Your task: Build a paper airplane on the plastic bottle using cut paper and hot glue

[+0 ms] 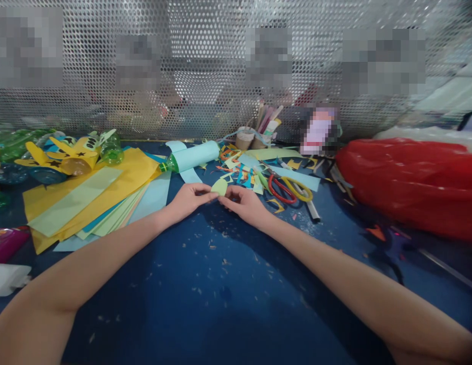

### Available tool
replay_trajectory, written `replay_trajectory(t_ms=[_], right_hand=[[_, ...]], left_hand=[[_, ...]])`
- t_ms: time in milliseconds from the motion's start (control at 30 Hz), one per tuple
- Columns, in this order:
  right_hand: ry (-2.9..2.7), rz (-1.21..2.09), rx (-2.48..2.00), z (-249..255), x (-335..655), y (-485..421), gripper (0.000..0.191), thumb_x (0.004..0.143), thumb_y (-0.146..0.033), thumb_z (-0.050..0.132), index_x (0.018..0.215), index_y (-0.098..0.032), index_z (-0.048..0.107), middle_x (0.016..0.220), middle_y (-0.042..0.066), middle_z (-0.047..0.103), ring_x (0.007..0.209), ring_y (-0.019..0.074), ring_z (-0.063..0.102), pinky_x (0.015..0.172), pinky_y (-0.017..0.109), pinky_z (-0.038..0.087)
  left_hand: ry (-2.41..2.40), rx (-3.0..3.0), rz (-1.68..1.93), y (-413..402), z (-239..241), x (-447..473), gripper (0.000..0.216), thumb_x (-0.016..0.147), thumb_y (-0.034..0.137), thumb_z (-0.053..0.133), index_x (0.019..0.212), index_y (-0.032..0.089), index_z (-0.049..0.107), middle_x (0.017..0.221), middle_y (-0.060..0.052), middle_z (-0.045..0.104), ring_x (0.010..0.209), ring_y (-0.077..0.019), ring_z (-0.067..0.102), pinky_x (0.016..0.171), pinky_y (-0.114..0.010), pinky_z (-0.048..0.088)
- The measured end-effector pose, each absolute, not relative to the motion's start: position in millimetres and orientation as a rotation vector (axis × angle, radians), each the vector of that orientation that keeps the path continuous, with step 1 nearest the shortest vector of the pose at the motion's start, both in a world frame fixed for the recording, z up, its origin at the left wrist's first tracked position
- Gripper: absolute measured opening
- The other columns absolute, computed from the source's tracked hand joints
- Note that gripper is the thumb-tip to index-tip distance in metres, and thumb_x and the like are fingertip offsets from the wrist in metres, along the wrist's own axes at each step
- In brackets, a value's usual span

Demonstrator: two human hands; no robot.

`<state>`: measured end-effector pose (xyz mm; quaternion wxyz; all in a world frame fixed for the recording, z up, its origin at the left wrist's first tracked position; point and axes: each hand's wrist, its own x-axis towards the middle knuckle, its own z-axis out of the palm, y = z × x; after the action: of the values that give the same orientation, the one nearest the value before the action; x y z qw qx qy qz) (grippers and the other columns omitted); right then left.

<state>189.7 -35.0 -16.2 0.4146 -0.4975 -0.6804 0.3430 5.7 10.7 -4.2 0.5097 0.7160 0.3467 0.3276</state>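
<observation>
Both arms reach forward over a blue table top (205, 304). My left hand (188, 199) and my right hand (243, 202) meet at the middle, and the fingers of both pinch a small pale green paper cut-out (219, 187) between them. Just beyond the hands lies a green plastic bottle wrapped in light blue paper (192, 156). Red-handled scissors (280, 188) and yellow-handled scissors (298, 188) lie to the right of my right hand.
A stack of yellow, green and blue paper sheets (91, 197) lies on the left, with bottle crafts (68, 154) behind it. A red plastic bag (410, 177) fills the right. Cups of sticks (258, 133) stand before a perforated metal screen (220, 76). Paper scraps litter the table.
</observation>
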Motion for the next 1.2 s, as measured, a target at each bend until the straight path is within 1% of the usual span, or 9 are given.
replay_trajectory(t_ms=[100, 200, 433, 633, 967, 1100, 1200], right_hand=[[-1.695, 0.849, -1.263, -17.1, 190.7, -34.6, 0.03, 0.078, -0.046, 0.06, 0.067, -0.02, 0.048, 0.06, -0.002, 0.052, 0.054, 0.0119, 0.048, 0.054, 0.027, 0.042], [-1.683, 0.847, -1.28, -17.8, 191.4, -34.1, 0.03, 0.078, -0.045, 0.06, 0.067, -0.02, 0.048, 0.06, -0.002, 0.052, 0.054, 0.0119, 0.048, 0.054, 0.027, 0.043], [-1.634, 0.908, -1.261, -16.9, 190.9, -34.1, 0.033, 0.076, -0.049, 0.063, 0.068, -0.02, 0.047, 0.058, -0.003, 0.051, 0.051, 0.0117, 0.05, 0.053, 0.028, 0.044], [-1.623, 0.916, -1.289, -14.0, 189.6, -35.6, 0.037, 0.074, -0.053, 0.064, 0.067, -0.021, 0.046, 0.058, -0.003, 0.052, 0.051, 0.0122, 0.051, 0.053, 0.028, 0.045], [-1.717, 0.831, -1.322, -11.1, 189.8, -37.2, 0.03, 0.078, -0.045, 0.059, 0.066, -0.02, 0.048, 0.057, -0.002, 0.053, 0.052, 0.0123, 0.049, 0.053, 0.027, 0.04], [-1.703, 0.855, -1.333, -13.2, 189.8, -36.5, 0.03, 0.079, -0.047, 0.058, 0.07, -0.02, 0.049, 0.059, -0.002, 0.055, 0.052, 0.0129, 0.051, 0.053, 0.028, 0.043], [-1.685, 0.872, -1.325, -13.0, 189.7, -36.5, 0.031, 0.079, -0.049, 0.058, 0.073, -0.02, 0.049, 0.06, -0.001, 0.055, 0.053, 0.0137, 0.053, 0.054, 0.029, 0.045]], left_hand=[[0.841, 1.721, 0.787, 13.3, -6.9, 5.8, 0.027, 0.072, 0.04, 0.069, 0.081, 0.016, 0.071, 0.073, -0.001, 0.068, 0.067, -0.0136, 0.058, 0.067, -0.026, 0.045], [0.848, 1.742, 0.788, 15.3, -9.4, 5.7, 0.028, 0.072, 0.041, 0.068, 0.083, 0.016, 0.071, 0.081, -0.003, 0.07, 0.073, -0.0153, 0.06, 0.071, -0.028, 0.047], [0.879, 1.769, 0.813, 16.8, -11.8, 5.4, 0.028, 0.072, 0.042, 0.067, 0.082, 0.016, 0.07, 0.082, -0.003, 0.07, 0.075, -0.016, 0.061, 0.073, -0.029, 0.047], [0.884, 1.803, 0.783, 15.6, -10.1, 5.3, 0.028, 0.073, 0.042, 0.066, 0.08, 0.016, 0.069, 0.077, -0.002, 0.069, 0.072, -0.0159, 0.06, 0.07, -0.029, 0.046], [0.841, 1.881, 0.741, 14.1, -9.0, 6.4, 0.027, 0.076, 0.041, 0.063, 0.083, 0.015, 0.066, 0.084, -0.005, 0.069, 0.078, -0.0183, 0.062, 0.076, -0.032, 0.047], [0.827, 1.926, 0.738, 12.3, -6.2, 6.6, 0.025, 0.079, 0.039, 0.059, 0.085, 0.015, 0.065, 0.087, -0.005, 0.069, 0.081, -0.0186, 0.062, 0.079, -0.033, 0.047], [0.857, 1.952, 0.747, 11.2, -4.1, 6.5, 0.026, 0.08, 0.041, 0.058, 0.085, 0.016, 0.064, 0.086, -0.004, 0.068, 0.081, -0.0189, 0.062, 0.078, -0.032, 0.047]])
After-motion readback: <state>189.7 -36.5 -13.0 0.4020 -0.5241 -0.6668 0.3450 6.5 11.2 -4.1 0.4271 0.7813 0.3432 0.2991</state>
